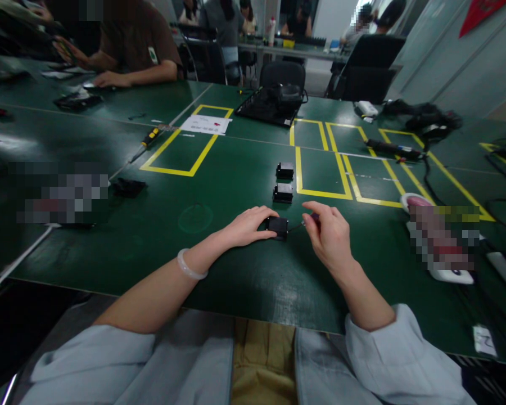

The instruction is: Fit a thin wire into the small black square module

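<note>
I see a big green table point(257, 281) in front of me. Across it on the left sits a person in a brown shirt point(135, 39), with one arm on the table. A flat black panel point(257, 109) lies on the far part of the table, and yellow tape lines point(324, 194) make boxes near it. A pink and white thing point(441, 242), partly blurred out, lies on the right.

My left hand point(253, 226) pinches a small black block between its thumb and fingers. My right hand point(331, 233) is just to the right, with its thumb and finger pinched on a thin stick.

A white paper point(206, 124) lies farther back on the left, and a yellow and black screwdriver point(150, 136) lies near it.

The black block point(277, 226) is between my two hands, near my edge of the table. Two more black blocks point(283, 192) sit in a row just past it. The thin stick point(296, 228) points at the block's right side; I cannot tell if they touch.
</note>
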Motion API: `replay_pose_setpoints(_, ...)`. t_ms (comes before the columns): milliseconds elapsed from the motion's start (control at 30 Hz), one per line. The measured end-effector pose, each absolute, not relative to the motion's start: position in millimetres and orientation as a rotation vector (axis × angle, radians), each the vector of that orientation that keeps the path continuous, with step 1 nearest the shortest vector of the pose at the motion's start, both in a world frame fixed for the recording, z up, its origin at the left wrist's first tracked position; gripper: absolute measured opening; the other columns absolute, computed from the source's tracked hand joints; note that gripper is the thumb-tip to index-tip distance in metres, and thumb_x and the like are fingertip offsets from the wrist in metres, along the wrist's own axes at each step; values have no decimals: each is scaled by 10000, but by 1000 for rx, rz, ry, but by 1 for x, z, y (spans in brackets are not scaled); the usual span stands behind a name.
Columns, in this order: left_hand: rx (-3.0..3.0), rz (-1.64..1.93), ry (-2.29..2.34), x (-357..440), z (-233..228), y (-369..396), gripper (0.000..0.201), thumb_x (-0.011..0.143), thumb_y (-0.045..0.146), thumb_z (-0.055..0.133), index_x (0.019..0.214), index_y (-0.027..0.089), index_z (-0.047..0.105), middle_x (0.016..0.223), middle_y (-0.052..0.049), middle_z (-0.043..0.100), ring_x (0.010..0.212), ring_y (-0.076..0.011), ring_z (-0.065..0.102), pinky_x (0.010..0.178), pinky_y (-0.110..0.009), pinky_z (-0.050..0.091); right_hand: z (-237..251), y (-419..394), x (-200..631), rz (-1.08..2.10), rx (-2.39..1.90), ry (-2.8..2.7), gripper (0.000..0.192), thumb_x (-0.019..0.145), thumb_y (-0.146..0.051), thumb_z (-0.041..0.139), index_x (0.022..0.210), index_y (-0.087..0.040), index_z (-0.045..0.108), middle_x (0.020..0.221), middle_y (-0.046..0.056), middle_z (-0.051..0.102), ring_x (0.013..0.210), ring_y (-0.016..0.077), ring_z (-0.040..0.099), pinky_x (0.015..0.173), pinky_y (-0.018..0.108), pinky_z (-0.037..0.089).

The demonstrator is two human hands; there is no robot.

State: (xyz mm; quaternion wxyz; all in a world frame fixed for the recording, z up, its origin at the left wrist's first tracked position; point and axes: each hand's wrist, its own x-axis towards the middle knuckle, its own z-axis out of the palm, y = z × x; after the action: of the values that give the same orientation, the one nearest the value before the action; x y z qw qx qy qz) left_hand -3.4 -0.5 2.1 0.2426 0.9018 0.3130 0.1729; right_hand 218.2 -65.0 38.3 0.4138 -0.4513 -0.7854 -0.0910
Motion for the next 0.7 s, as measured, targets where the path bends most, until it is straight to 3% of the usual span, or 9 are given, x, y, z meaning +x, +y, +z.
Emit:
replay_pose_setpoints(367, 2458, 450, 868, -4, 1, 1, 376, 899, 434, 590, 1200, 215, 541, 1150, -73, 604, 1039, -249, 556, 896, -359, 434, 37, -66, 219, -198, -1193, -1981, 69, 920, -281, 531, 917, -217, 553, 724, 0, 629, 591, 133, 514, 625, 285, 401)
replay_pose_setpoints(533, 2447, 439, 883, -3, 2, 1, 383, 886, 439, 610, 1184, 208, 545, 1138, -75, 606, 1040, -251, 559, 887, -359, 439, 41, -67, 216, -217, -1144, -1979, 127, 905, -171, 476, 1011, -205, 539, 808, 17, 661, 654, 145, 558, 648, 292, 417)
replay_pose_setpoints(700, 2446, 445, 884, -3, 2, 1, 384, 882, 431, 620, 1187, 210, 545, 1136, -68, 607, 1037, -247, 558, 883, -351, 440, 41, -67, 215, -224, -1153, -1976, 147, 897, -180, 481, 1033, -204, 532, 820, 21, 658, 674, 154, 564, 661, 304, 422)
